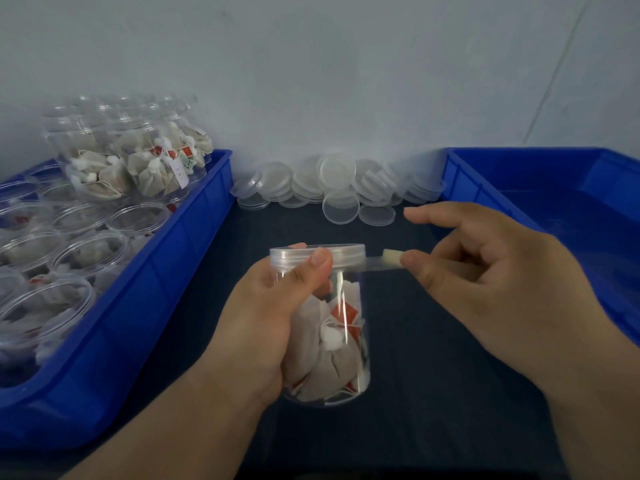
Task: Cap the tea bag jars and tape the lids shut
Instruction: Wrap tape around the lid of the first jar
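Blue bins [114,317] are flanking me, leaving a dark open strip of table [433,358] between. My left hand [270,317] is gripping the capped jar [332,341] there, thumb pressing its lid [346,255]. My right hand [485,271] is pinching a tape strip [381,263] stretched from the lid's edge.

Left hand [273,306] grips capped jar [341,341] of tea bags; thumb on lid [346,256]. Right hand [485,282] pinches tape strip [381,264] at lid's edge.
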The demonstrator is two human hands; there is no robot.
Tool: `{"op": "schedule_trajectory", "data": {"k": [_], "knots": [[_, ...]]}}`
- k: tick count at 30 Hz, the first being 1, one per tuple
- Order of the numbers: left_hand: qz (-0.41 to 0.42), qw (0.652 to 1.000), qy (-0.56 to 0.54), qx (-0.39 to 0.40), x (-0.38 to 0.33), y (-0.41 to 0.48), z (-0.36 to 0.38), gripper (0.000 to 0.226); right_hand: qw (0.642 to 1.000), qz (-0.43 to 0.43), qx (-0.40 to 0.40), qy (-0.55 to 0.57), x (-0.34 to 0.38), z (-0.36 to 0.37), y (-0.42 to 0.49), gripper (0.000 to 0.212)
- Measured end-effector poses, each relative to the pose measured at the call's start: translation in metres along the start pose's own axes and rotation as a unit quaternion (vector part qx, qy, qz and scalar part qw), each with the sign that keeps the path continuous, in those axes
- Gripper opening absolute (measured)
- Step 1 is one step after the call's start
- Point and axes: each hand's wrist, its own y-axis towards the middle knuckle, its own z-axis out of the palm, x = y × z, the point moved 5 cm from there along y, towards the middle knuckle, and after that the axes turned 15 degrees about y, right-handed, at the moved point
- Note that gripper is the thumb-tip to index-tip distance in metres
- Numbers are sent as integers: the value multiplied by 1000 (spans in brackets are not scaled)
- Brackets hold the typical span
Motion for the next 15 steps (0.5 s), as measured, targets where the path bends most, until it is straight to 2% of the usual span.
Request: {"op": "schedule_trajectory", "data": {"k": [3,9,13,15], "knots": [[8,997,-48,64,-2,-5,7,51,1000,-8,-2,-16,-1,5,1,47],[66,987,-90,118,-9,-10,9,67,1000,-13,8,-3,-2,11,4,56],[31,981,-100,164,-1,-11,10,86,999,-23,25,0,0,15,3,55],[27,981,-83,174,1,-11,7,86,999,-24,40,-14,0,15,3,58]]}}
